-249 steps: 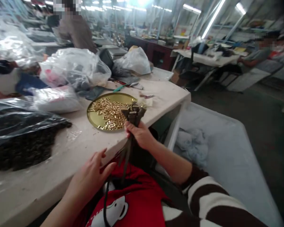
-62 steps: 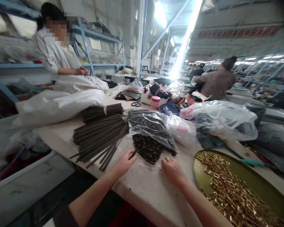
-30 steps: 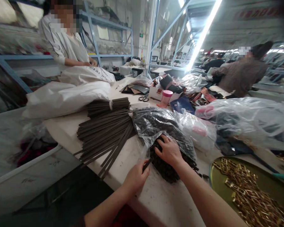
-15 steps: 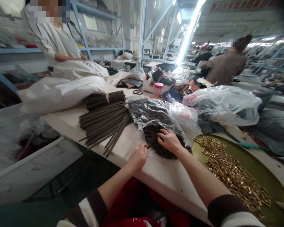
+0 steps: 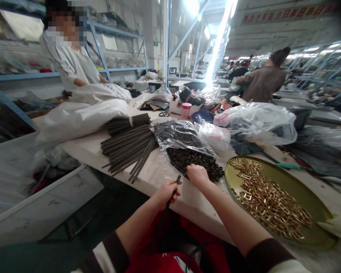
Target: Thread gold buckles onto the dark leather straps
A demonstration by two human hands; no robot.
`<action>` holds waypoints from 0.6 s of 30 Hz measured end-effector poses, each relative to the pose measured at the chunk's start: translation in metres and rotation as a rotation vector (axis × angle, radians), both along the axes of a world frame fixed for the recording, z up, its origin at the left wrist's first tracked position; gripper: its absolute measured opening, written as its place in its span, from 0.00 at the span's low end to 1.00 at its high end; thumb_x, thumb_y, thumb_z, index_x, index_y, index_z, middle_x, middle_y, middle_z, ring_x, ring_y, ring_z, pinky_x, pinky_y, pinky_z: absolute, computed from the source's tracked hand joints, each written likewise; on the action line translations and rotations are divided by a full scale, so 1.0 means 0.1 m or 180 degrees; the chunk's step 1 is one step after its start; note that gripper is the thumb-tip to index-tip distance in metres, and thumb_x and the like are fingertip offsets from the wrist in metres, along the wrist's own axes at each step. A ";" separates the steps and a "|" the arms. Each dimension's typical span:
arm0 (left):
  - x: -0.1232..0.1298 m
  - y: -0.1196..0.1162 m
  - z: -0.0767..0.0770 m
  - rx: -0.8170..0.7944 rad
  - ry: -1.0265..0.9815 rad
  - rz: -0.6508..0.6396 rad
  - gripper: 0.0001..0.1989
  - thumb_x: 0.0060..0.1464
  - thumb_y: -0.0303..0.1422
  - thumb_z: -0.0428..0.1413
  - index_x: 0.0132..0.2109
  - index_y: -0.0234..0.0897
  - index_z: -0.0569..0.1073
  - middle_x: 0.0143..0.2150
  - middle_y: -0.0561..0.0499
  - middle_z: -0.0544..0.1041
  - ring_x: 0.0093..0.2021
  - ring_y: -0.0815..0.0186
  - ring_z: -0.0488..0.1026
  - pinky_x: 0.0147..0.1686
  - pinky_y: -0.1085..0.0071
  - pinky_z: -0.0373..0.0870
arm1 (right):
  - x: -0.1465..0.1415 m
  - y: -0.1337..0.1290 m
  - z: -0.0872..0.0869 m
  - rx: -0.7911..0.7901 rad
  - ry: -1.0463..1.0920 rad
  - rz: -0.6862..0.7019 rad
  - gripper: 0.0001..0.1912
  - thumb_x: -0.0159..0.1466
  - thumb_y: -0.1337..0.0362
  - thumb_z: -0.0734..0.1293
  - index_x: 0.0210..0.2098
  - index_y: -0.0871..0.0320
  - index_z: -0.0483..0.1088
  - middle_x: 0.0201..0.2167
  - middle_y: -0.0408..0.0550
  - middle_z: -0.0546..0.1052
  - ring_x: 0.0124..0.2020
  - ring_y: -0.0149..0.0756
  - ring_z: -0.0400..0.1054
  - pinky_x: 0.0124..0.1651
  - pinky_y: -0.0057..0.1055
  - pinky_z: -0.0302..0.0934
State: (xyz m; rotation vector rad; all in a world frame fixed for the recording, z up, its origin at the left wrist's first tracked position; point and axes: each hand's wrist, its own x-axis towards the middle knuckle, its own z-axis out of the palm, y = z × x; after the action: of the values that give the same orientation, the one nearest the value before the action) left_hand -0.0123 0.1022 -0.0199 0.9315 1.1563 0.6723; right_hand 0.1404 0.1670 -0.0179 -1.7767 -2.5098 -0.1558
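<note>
My left hand [image 5: 168,192] pinches a dark strap [image 5: 164,218] close to its upper end, which pokes up past the fingers; the rest hangs toward my lap. At the front edge of a pile of small dark loops [image 5: 199,161], my right hand [image 5: 198,175] is closed with curled fingertips. Whatever those fingers hold, if anything, is hidden. The loops spill from a clear plastic bag [image 5: 182,132]. Left of the bag lies a fanned bundle of dark straps [image 5: 129,146], with a tied bundle [image 5: 130,123] behind it.
An oval olive tray [image 5: 319,227] of gold rectangular buckles [image 5: 272,201] stands to the right. Clear plastic bags [image 5: 261,119], a pink-lidded cup [image 5: 185,110] and scissors [image 5: 164,114] lie farther back. Across the table at left, a person handles white sacks [image 5: 82,117].
My right hand has drawn back from the loops to the pile's near edge, its fingers now curled. My left hand has turned, bringing the strap into clearer view. The camera view has tilted up.
</note>
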 end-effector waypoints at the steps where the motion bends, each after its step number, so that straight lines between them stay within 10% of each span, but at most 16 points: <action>1: 0.00 -0.04 0.04 -0.0111 -0.0137 0.0017 0.17 0.50 0.28 0.42 0.47 0.31 0.63 0.22 0.57 0.63 0.14 0.77 0.54 0.15 0.79 0.48 | -0.01 0.01 -0.02 -0.0051 0.0044 -0.0050 0.08 0.59 0.68 0.60 0.30 0.62 0.71 0.31 0.56 0.75 0.32 0.40 0.70 0.33 0.31 0.56; 11: 0.03 -0.25 0.25 -0.0802 -0.1162 -0.0054 0.15 0.47 0.25 0.46 0.43 0.29 0.67 0.24 0.53 0.66 0.16 0.78 0.56 0.15 0.80 0.48 | 0.29 -0.25 0.07 -0.0257 0.0969 -0.0350 0.06 0.58 0.67 0.59 0.33 0.60 0.67 0.32 0.50 0.74 0.33 0.36 0.68 0.35 0.28 0.57; 18: 0.31 -0.30 0.15 -0.0410 -0.0735 -0.0730 0.16 0.50 0.30 0.46 0.45 0.30 0.66 0.23 0.53 0.71 0.13 0.77 0.58 0.13 0.80 0.50 | 0.43 -1.02 -0.03 -0.1216 0.4591 -0.1075 0.11 0.53 0.57 0.65 0.27 0.58 0.64 0.23 0.42 0.70 0.24 0.30 0.62 0.29 0.27 0.56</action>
State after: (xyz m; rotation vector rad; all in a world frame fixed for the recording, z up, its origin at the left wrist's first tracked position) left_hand 0.0191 0.0718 -0.0051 0.8380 0.8623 0.4985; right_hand 0.1837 0.0653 -0.0204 -1.4338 -1.2079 1.1787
